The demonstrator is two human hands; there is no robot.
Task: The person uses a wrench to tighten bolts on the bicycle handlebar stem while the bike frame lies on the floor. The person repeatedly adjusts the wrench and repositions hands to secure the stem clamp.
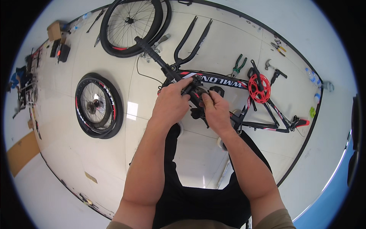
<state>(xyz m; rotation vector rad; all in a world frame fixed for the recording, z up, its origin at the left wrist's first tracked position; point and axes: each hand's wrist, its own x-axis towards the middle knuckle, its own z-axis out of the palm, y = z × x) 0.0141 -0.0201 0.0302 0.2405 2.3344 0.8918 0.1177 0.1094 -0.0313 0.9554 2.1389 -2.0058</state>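
Note:
A black handlebar (pixel 164 65) slants across the middle, above a black bicycle frame (pixel 213 79) with red and white markings lying on the floor. My left hand (pixel 173 100) is closed around the bar near its centre, its index finger stretched along it. Beside it, my right hand (pixel 216 112) pinches a dark part of the bar with thumb and fingers; the exact spot under the fingertips is hidden. Black brake or shifter parts (pixel 197 113) hang between the hands. A red chainring (pixel 259 88) with a crank is fitted on the frame.
A black fork (pixel 184 42) lies beyond the bar. Wheels with tyres lie at the far left (pixel 154 40) and left (pixel 119 108). Green-handled pliers (pixel 239 65), a hammer (pixel 275 70) and yellow-handled pliers (pixel 281 49) lie to the right. Bottles (pixel 313 78) stand along the wall.

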